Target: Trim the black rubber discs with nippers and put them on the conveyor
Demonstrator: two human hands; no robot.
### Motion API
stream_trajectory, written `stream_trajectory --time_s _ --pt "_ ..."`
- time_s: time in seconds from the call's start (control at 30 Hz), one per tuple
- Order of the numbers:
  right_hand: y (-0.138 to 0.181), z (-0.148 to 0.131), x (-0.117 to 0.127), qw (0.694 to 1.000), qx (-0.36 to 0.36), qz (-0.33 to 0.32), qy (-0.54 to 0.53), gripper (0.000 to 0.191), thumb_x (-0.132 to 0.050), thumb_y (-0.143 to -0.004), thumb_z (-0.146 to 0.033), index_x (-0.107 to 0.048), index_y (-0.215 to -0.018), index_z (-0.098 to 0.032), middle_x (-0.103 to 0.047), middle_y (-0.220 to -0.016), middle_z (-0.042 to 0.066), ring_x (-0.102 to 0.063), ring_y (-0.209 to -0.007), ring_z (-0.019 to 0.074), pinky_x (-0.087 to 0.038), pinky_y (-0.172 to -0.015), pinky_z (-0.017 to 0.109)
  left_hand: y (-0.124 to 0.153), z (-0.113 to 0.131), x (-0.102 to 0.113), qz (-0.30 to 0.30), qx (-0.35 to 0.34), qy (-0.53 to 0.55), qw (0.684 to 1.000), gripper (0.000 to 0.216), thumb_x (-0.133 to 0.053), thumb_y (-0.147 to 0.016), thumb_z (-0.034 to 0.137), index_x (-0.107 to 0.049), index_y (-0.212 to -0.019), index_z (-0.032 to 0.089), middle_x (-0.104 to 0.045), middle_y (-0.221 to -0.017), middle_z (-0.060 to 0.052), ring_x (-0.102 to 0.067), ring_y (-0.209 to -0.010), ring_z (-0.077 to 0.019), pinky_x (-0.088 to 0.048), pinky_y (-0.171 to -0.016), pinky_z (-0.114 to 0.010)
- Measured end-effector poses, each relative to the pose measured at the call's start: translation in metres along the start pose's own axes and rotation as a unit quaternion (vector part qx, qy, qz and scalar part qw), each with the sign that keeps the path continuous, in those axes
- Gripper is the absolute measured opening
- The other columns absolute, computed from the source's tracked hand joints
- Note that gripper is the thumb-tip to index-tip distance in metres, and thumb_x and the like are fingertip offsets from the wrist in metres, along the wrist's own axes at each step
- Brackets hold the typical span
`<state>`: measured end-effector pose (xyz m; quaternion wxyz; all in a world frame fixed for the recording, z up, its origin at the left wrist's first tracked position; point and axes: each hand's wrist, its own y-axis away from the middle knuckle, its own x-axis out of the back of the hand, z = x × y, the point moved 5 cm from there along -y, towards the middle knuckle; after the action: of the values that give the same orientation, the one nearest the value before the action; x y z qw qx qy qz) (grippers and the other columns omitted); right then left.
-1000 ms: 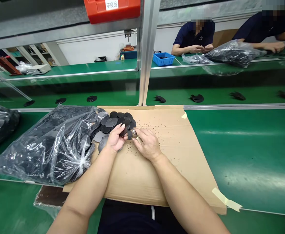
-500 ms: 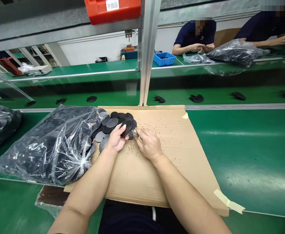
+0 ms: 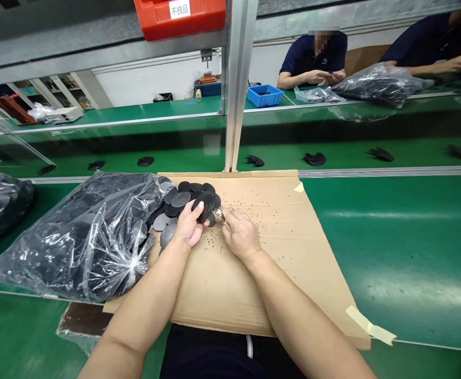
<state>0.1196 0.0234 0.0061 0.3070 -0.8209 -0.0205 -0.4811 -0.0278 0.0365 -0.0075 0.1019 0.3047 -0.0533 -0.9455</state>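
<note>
My left hand (image 3: pixel 190 226) is closed on a thin black round disc (image 3: pixel 203 207), thumb on its face, tilted up above the cardboard. In my right hand (image 3: pixel 241 231) are small metal clippers (image 3: pixel 226 223), their tip close to the disc's right edge; whether they touch it I cannot tell. Behind and left of my left hand, a heap of black discs (image 3: pixel 181 199) spills from a clear plastic bag (image 3: pixel 96 237) full of more of them. Tiny dark bits (image 3: pixel 213 243) lie scattered on the cardboard sheet (image 3: pixel 293 273) under my hands.
A metal post (image 3: pixel 236 89) rises behind the cardboard. Beyond it, a green belt (image 3: pixel 278 147) carries small groups of black pieces (image 3: pixel 314 159). Another filled bag (image 3: pixel 1 205) lies far left. A red bin (image 3: pixel 181 23) hangs overhead. Two people work across the belt, near a blue basket (image 3: pixel 265 96).
The disc in my left hand has turned so that more of its face shows. My right hand with the clippers has shifted very slightly. Across the belt, a person's hands have moved a little.
</note>
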Motion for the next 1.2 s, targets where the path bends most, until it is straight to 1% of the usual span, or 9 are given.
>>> stream_trajectory --time_s 0.1,0.5,0.87,1.1,1.2 --pt "0.0000 -0.0007 0.0002 1.000 0.003 0.010 -0.004 0.044 -0.051 -0.083 -0.016 -0.059 -0.126 -0.018 -0.067 -0.094 0.007 -0.058 -0.087 0.0223 -0.046 -0.086 0.032 0.0000 0.0000 -0.0001 -0.003 -0.002 -0.001 1.000 0.050 -0.086 -0.059 0.032 -0.058 -0.096 0.015 -0.053 -0.077 0.002 -0.049 -0.059 -0.0076 -0.037 -0.042 -0.019" --pt "0.0015 0.0019 -0.0006 0.999 0.012 0.029 -0.030 0.043 -0.053 -0.081 -0.016 -0.060 -0.124 -0.018 -0.067 -0.095 0.006 -0.058 -0.087 0.0217 -0.047 -0.086 0.032 -0.0005 0.0008 0.0005 -0.003 -0.006 -0.004 1.000 0.048 -0.085 -0.059 0.032 -0.059 -0.096 0.014 -0.054 -0.080 0.000 -0.049 -0.063 -0.0084 -0.037 -0.042 -0.019" --pt "0.0004 0.0012 0.0008 0.999 0.025 0.038 -0.022 0.044 -0.053 -0.081 -0.015 -0.060 -0.123 -0.017 -0.067 -0.095 0.006 -0.057 -0.085 0.0215 -0.046 -0.085 0.033 -0.0006 0.0009 0.0009 0.001 0.010 -0.006 1.000 0.048 -0.086 -0.059 0.031 -0.059 -0.094 0.014 -0.053 -0.077 0.001 -0.046 -0.057 -0.0070 -0.036 -0.042 -0.019" --pt "0.0011 0.0012 0.0001 0.999 0.019 0.019 -0.028 0.043 -0.052 -0.082 -0.016 -0.060 -0.124 -0.018 -0.067 -0.097 0.006 -0.057 -0.089 0.0217 -0.045 -0.088 0.033 0.0002 0.0004 0.0004 0.001 0.017 -0.009 1.000 0.046 -0.085 -0.059 0.031 -0.059 -0.093 0.015 -0.053 -0.076 0.001 -0.047 -0.056 -0.0067 -0.036 -0.042 -0.019" --pt "0.0004 0.0009 0.0007 1.000 0.012 0.006 -0.018 0.043 -0.052 -0.081 -0.015 -0.060 -0.124 -0.018 -0.067 -0.097 0.006 -0.057 -0.089 0.0220 -0.045 -0.086 0.033 0.0002 0.0004 0.0001 -0.001 0.015 -0.011 1.000 0.046 -0.085 -0.060 0.030 -0.059 -0.095 0.015 -0.053 -0.077 0.001 -0.047 -0.057 -0.0070 -0.035 -0.042 -0.019"
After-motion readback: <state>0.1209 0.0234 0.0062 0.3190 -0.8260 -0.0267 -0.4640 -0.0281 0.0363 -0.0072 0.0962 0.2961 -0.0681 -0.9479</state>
